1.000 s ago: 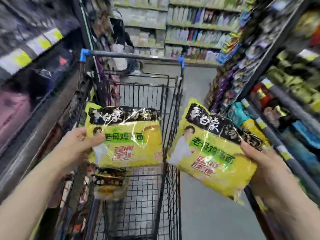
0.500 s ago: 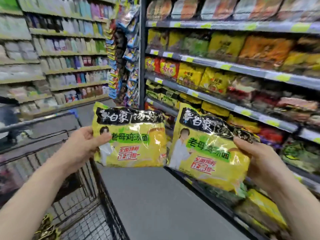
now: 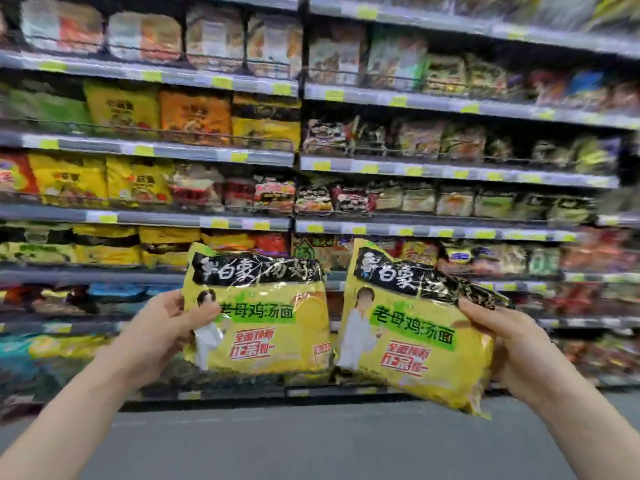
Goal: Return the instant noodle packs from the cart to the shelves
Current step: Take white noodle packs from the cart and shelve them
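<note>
I hold two yellow instant noodle packs with black tops, side by side in front of the shelves. My left hand (image 3: 162, 334) grips the left noodle pack (image 3: 270, 320) by its left edge. My right hand (image 3: 509, 344) grips the right noodle pack (image 3: 412, 337) by its upper right corner, and that pack tilts down to the right. The shelves (image 3: 298, 223) fill the view, several tiers stocked with noodle packs. Similar yellow and black packs (image 3: 104, 244) lie on a lower tier to the left. The cart is out of view.
Grey floor (image 3: 311, 445) runs between me and the bottom shelf. A dark upright post (image 3: 299, 140) splits the shelving into a left and a right bay. Yellow price tags line the shelf edges. The picture is blurred.
The view has swung right from the cart and aisle to face the shelves head-on. Both hands keep their packs and hold them level in front of me. The cart has left the frame.
</note>
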Motion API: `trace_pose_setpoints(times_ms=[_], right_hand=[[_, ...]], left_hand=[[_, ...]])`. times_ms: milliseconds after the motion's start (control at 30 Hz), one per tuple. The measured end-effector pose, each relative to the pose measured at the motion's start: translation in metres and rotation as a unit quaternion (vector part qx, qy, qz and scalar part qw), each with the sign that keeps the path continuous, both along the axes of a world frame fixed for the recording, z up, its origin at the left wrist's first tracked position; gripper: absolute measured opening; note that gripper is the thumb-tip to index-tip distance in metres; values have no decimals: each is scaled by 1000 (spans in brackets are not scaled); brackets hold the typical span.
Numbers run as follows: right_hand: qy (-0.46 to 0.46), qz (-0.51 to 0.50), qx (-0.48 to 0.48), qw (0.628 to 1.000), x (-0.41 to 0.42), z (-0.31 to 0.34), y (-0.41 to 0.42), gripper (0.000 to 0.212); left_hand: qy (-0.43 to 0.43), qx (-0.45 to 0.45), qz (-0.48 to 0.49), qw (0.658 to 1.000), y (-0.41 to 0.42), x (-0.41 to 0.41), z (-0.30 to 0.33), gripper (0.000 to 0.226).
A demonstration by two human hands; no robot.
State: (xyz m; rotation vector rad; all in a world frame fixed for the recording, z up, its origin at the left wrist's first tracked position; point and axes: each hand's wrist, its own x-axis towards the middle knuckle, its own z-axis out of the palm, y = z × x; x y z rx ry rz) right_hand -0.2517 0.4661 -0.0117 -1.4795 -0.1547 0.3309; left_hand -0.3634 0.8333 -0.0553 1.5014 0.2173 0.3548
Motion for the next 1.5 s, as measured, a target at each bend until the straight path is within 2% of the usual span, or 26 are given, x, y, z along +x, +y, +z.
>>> trace_pose_setpoints(times_ms=[33,100,133,167,267,333,433,567,633,733,767,900,1000,1033,1133,1200,1367,1500], right_hand=[[-2,-18,8,1000,0,1,-20,56],[-1,-61,33,998,1,3,-58,28],[0,-75,40,996,1,4,-76,25],[-2,-83,38,996,3,3,-93,32],[-10,-112,14,994,13,-1,-143,78],[-9,-133,6,991,22,-1,-175,98],[-12,-148,-2,989,38,2,-222,94],[-17,-162,6,987,64,2,-279,107],[-25,-175,10,984,79,2,-306,96],[-23,-166,31,985,100,8,-338,45],[-22,-170,38,984,108,9,-348,35],[-8,-190,62,980,147,9,-379,28],[3,-184,85,979,184,5,-392,28],[6,-175,88,981,197,2,-395,26],[6,-160,92,983,241,-3,-407,40],[2,-166,97,981,274,-7,-417,27],[-3,-169,70,983,375,1,-440,32],[-6,-165,50,985,458,19,-456,34]], left_hand=[[0,10,-18,1000,-16,13,3,87],[-1,32,-47,998,-48,37,8,88],[-3,36,-62,997,-62,48,10,87],[-9,36,-75,997,-74,59,11,84],[-13,25,-111,993,-114,95,13,77],[-8,18,-132,991,-141,118,15,79],[-2,24,-161,987,-184,155,17,86],[-23,13,-194,981,-255,199,24,72],[-41,13,-199,979,-287,219,26,81],[-52,12,-203,978,-322,247,28,88],[-53,12,-202,978,-332,256,30,87],[-61,24,-203,977,-363,293,37,95],[-52,16,-205,977,-379,329,37,74],[-47,16,-206,977,-384,342,37,74],[-37,34,-205,977,-400,384,35,99],[-39,35,-200,978,-408,418,30,100],[-34,19,-200,979,-433,507,24,95],[-45,1,-170,984,-443,583,28,76]])
